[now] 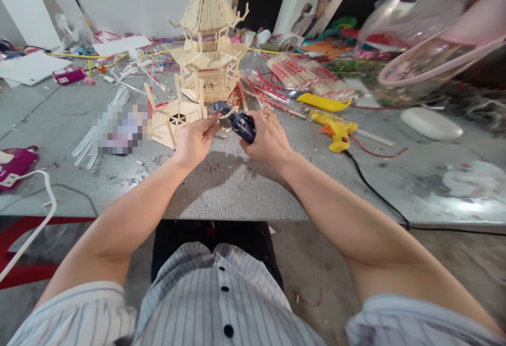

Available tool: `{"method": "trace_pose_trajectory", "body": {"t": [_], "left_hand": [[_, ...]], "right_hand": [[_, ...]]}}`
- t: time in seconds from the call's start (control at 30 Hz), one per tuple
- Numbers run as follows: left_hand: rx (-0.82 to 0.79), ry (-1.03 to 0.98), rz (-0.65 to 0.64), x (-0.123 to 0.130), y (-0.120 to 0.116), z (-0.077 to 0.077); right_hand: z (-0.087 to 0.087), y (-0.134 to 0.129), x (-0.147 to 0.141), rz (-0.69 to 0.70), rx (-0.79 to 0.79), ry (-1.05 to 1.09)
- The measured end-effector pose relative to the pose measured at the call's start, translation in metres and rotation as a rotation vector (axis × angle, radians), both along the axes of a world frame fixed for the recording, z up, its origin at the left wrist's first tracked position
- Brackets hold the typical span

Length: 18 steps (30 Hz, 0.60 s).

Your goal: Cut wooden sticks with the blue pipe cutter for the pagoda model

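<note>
My right hand (pixel 269 135) is wrapped round a dark blue hand tool (pixel 242 125) that looks like cutters. Its head lies close to the fingers of my left hand (pixel 196 139), which pinch a short thin wooden stick (pixel 229 114) across the tool's front end. Whether the jaws touch the stick I cannot tell. Just beyond my left hand lies a flat stick-built base (pixel 164 122) with a few upright posts. Behind both hands stands a tiered pagoda model (pixel 209 61) made of pale wooden sticks, with a pointed roof.
A yellow glue gun (pixel 336 130) with a black cord and a yellow-handled tool (pixel 324 101) lie to the right. Packets of sticks (pixel 294 75) lie behind them. Clear glue sticks (pixel 89 140) are at left, a white mouse-shaped object (pixel 430 123) at far right.
</note>
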<state>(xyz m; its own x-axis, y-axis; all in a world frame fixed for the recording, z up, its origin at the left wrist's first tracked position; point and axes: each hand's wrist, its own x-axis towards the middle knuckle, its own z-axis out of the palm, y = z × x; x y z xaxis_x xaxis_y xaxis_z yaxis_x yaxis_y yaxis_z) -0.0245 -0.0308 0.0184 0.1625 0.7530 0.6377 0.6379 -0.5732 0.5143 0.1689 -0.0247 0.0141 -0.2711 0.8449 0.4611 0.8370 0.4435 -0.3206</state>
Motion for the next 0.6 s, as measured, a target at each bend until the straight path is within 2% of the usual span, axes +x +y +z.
{"method": "trace_pose_trajectory", "body": {"t": [0.33, 0.6], "left_hand": [[0.061, -0.005, -0.040, -0.0019, 0.0045, -0.0064], [0.047, 0.020, -0.032, -0.0019, 0.0030, -0.0026]], "right_hand": [[-0.0037, -0.0005, -0.0013, -0.004, -0.035, -0.019], [0.0005, -0.0032, -0.0030, -0.033, -0.085, -0.026]]}}
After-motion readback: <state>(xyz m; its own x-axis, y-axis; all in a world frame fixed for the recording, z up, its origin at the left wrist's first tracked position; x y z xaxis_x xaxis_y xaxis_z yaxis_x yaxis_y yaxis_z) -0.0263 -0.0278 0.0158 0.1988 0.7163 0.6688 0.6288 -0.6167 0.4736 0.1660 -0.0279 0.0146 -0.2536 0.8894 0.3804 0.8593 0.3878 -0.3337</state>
